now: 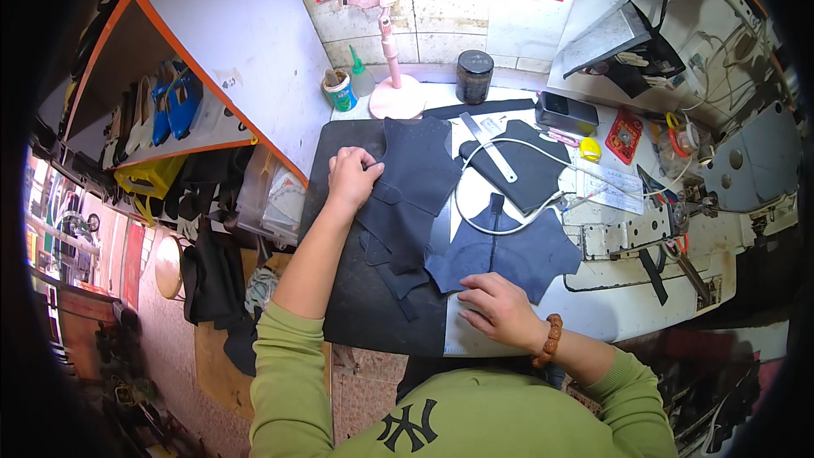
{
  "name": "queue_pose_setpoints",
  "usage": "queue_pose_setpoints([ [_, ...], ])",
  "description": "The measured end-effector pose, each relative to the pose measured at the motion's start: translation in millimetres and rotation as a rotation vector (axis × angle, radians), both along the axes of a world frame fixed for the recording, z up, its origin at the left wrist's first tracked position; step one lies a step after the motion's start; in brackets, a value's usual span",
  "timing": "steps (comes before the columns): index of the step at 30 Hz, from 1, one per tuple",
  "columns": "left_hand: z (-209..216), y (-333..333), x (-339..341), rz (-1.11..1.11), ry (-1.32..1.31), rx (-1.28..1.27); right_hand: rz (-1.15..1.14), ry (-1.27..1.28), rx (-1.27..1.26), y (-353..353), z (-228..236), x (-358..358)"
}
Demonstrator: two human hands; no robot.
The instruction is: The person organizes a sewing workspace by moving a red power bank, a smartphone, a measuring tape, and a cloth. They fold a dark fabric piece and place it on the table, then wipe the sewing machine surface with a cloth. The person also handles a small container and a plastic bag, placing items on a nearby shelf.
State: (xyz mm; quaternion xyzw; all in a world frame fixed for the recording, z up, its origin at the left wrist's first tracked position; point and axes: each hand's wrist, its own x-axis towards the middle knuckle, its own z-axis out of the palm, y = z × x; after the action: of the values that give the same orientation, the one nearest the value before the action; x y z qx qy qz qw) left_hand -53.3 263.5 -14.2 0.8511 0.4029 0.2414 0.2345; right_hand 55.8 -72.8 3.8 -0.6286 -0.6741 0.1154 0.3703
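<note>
1. Black fabric piece (415, 174), cut in a shaped outline, lies just left of the centre of the frame, on a dark mat (381, 326) that covers the left half of the worktable.
2. The left hand (353, 176), left of centre, has bent fingers at this piece's left edge; whether they pinch it I cannot tell.
3. The right hand (502, 305), lower centre, is loosely curled with nothing seen in its grasp, near the lower edge of a blue-grey piece (538, 250); contact is unclear. A brown beaded bracelet (549, 341) circles that wrist.
4. A narrow dark strip (494, 242) runs up the middle of the blue-grey piece.
5. Above it, right of centre, a stacked-looking black piece (534, 171) has a metal ruler (501, 165) slanting over its left part. A white cable (458, 195) loops across both pieces and crosses the ruler, cluttering the space above the right hand.
6. Further right are a black box (565, 116), a yellow round object (590, 149), a red packet (625, 136) and machine parts (627, 237), crowding that side.
7. Along the back, upper centre, stand a tub (343, 95), a green-tipped bottle (362, 82), a pink stand (397, 100) and a dark lidded jar (474, 78).
8. Upper left, an orange-edged shelf (216, 137) holds blue shoes (180, 106).
</note>
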Motion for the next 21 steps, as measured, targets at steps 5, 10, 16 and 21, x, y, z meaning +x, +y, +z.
queue_pose_setpoints([
  [5,44,-2,-16,-0.175,-0.53,-0.48,0.017,-0.046,0.001,10,4,-4],
  [10,107,-20,-51,-0.147,-0.754,-0.483,0.161,-0.231,0.064,36,11,-13],
  [16,139,-47,-92,-0.184,-0.79,-0.479,0.302,-0.46,-0.205,76,15,-46],
  [21,135,-59,-117,-0.277,-0.744,-0.656,0.156,-0.636,-0.223,112,-5,-50],
])
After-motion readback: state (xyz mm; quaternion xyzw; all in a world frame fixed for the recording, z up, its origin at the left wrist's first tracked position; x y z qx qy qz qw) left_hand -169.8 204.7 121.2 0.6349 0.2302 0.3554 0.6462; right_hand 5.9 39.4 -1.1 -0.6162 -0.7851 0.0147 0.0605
